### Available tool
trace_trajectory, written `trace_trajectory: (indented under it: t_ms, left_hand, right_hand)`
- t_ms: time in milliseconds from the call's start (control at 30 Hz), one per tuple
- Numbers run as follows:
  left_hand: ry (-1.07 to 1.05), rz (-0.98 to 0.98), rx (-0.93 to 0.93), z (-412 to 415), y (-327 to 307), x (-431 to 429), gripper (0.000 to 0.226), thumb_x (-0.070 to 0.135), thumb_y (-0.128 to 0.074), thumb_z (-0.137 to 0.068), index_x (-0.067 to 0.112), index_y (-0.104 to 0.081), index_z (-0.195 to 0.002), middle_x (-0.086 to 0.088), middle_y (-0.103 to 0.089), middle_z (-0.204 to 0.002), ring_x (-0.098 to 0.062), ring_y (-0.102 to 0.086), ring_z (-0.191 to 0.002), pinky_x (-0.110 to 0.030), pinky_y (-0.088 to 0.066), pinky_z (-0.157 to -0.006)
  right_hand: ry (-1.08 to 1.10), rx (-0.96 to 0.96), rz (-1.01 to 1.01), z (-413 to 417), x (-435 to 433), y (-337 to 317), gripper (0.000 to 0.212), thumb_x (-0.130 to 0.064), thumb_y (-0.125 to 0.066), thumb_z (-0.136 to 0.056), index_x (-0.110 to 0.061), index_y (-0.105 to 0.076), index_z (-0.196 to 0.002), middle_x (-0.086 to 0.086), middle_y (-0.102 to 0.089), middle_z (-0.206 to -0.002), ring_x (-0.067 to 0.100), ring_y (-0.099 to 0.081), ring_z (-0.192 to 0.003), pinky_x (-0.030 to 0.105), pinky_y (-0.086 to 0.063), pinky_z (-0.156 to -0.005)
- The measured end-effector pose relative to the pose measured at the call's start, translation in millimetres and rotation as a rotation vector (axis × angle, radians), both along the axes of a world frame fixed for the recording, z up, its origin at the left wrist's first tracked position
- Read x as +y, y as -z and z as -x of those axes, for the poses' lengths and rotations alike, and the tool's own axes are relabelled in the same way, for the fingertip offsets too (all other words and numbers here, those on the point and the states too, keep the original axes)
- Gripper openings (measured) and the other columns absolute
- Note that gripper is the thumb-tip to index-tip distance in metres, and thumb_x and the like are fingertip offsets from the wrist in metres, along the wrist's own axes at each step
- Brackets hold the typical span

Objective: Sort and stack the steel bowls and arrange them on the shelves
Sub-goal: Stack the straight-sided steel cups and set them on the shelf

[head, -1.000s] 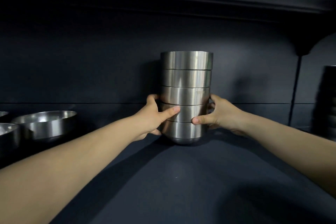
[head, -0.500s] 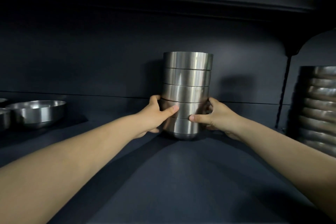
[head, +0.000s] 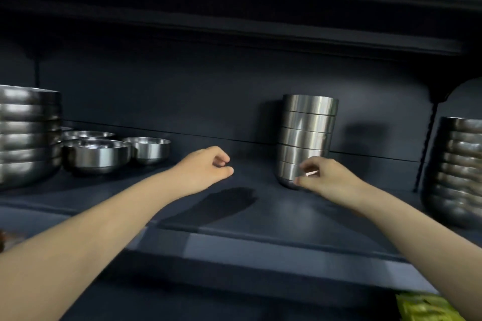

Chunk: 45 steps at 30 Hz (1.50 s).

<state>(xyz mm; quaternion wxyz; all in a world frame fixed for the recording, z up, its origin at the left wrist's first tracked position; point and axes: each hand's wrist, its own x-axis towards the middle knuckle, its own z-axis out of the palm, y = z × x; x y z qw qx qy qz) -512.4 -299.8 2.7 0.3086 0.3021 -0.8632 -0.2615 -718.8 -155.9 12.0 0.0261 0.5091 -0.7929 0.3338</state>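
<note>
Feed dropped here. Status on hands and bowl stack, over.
Left hand empty, loosely curled. Right hand empty. Bowl stack upright on shelf, behind right hand. Loose bowls far left.

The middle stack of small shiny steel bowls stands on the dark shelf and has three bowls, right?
Not three. The head view shows five nested bowls in the middle stack of small shiny steel bowls. It does stand on the dark shelf.

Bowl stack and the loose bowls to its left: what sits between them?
Nothing stands there, only bare shelf; the left hand hovers in front of that stretch. The head view shows it.
</note>
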Motion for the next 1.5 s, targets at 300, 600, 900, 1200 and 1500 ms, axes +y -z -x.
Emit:
trace_trajectory:
  t_ms: [300, 600, 900, 1200, 1500]
  left_hand:
    - [-0.076, 0.484, -0.463, -197.0, 6.8, 8.2, 0.035, 0.039, -0.05, -0.092, 0.021, -0.051, -0.122, 0.004, -0.054, -0.12, -0.014, -0.053, -0.108, -0.034, -0.044, -0.095]
    - [-0.232, 0.555, -0.678, -355.8, -6.9, 4.8, 0.04, 0.04, -0.046, -0.095, 0.018, -0.046, -0.129, 0.0, -0.052, -0.127, -0.018, -0.054, -0.107, -0.034, -0.048, -0.089]
    - [-0.354, 0.58, -0.786, -412.0, -4.1, -42.1, 0.037, 0.038, -0.043, -0.096, 0.015, -0.047, -0.125, -0.003, -0.051, -0.119, -0.018, -0.05, -0.097, -0.03, -0.045, -0.074]
    - [-0.368, 0.62, -0.805, -395.6, -3.9, -129.4, 0.055, 0.051, -0.039, -0.095, 0.013, -0.042, -0.135, -0.003, -0.049, -0.131, -0.019, -0.052, -0.112, -0.03, -0.048, -0.085]
    - [-0.22, 0.489, -0.82, -372.5, -0.6, -177.8, 0.083, 0.065, -0.038, -0.086, 0.01, -0.025, -0.146, -0.006, -0.034, -0.147, -0.019, -0.039, -0.131, -0.029, -0.039, -0.104]
  right_hand:
    - [-0.002, 0.199, -0.076, -169.9, 3.8, 10.5, 0.048, -0.027, -0.059, -0.09, -0.012, -0.048, -0.134, 0.008, -0.053, -0.135, 0.024, -0.052, -0.121, 0.03, -0.041, -0.097]
    - [-0.074, 0.292, -0.185, -303.3, -30.9, 8.5, 0.051, -0.032, -0.057, -0.089, -0.013, -0.046, -0.136, 0.009, -0.046, -0.14, 0.025, -0.045, -0.126, 0.032, -0.04, -0.1]
    - [-0.181, 0.313, -0.205, -361.2, -94.7, 0.4, 0.051, -0.031, -0.057, -0.088, -0.01, -0.048, -0.134, 0.008, -0.052, -0.138, 0.023, -0.049, -0.124, 0.027, -0.039, -0.095]
    - [-0.221, 0.322, -0.24, -348.5, -174.1, 4.8, 0.05, -0.042, -0.065, -0.082, -0.012, -0.052, -0.12, 0.002, -0.057, -0.119, 0.02, -0.054, -0.106, 0.033, -0.046, -0.088]
    - [-0.466, 0.004, -0.161, -346.3, -210.5, 1.7, 0.041, -0.035, -0.079, -0.075, -0.035, -0.055, -0.108, -0.021, -0.063, -0.101, -0.007, -0.057, -0.093, 0.006, -0.041, -0.078]
